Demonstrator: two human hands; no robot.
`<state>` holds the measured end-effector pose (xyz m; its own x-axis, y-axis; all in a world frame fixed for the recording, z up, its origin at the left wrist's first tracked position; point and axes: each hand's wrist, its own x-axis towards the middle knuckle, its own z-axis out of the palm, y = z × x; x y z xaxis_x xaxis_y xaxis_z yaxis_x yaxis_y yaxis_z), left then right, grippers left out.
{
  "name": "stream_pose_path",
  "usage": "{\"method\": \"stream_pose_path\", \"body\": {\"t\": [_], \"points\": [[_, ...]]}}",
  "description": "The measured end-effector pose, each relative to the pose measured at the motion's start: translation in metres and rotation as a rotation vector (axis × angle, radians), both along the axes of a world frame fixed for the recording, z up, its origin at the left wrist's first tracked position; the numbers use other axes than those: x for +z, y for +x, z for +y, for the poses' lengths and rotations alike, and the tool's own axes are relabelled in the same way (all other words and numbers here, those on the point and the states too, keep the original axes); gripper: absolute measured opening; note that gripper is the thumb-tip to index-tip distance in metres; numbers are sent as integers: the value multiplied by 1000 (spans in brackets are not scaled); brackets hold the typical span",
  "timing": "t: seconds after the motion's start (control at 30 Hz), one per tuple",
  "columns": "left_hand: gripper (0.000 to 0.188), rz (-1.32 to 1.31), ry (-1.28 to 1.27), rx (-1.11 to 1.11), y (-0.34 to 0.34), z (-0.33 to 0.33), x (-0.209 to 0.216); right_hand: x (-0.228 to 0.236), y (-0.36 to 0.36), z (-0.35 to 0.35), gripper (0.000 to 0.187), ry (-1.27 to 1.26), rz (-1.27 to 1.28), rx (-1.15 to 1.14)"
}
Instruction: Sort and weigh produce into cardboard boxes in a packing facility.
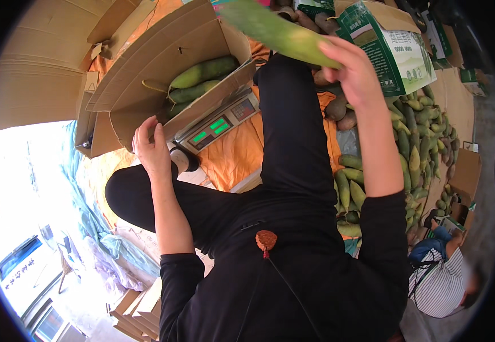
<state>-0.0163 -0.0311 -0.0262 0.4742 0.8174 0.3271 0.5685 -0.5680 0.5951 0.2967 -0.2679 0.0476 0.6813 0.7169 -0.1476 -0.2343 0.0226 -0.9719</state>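
Note:
My right hand [353,68] is wrapped round one end of a long green radish [281,35], raised above my knee and slanting up to the left; its far end is blurred. My left hand [153,150] rests at the near edge of an open cardboard carton [150,74], fingers apart, holding nothing visible. Inside the carton lie several green radishes [205,73], side by side. A flat scale [219,126] with a lit green display and a keypad shows along the carton's near side, apparently beneath it.
A large heap of green radishes [415,134] covers the floor at my right, with brownish roots [337,108] beside it. A green and white printed box [393,54] stands above them. Orange sheeting [233,157] lies under the scale. Someone in a striped shirt [438,285] is at the lower right.

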Motion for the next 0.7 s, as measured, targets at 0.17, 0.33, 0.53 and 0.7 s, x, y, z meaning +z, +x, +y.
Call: {"method": "stream_pose_path", "body": {"t": [0.17, 0.33, 0.53, 0.7], "points": [[19, -87, -80, 16, -1, 4, -5, 14, -34, 87, 39, -110, -49, 268], [18, -120, -140, 36, 1, 2, -6, -5, -46, 107, 46, -190, -179, 246], [18, -81, -148, 36, -1, 4, -8, -23, -14, 23, 33, -134, -205, -43], [17, -61, -122, 9, 2, 5, -9, -93, 0, -65, 28, -433, -49, -299]]}}
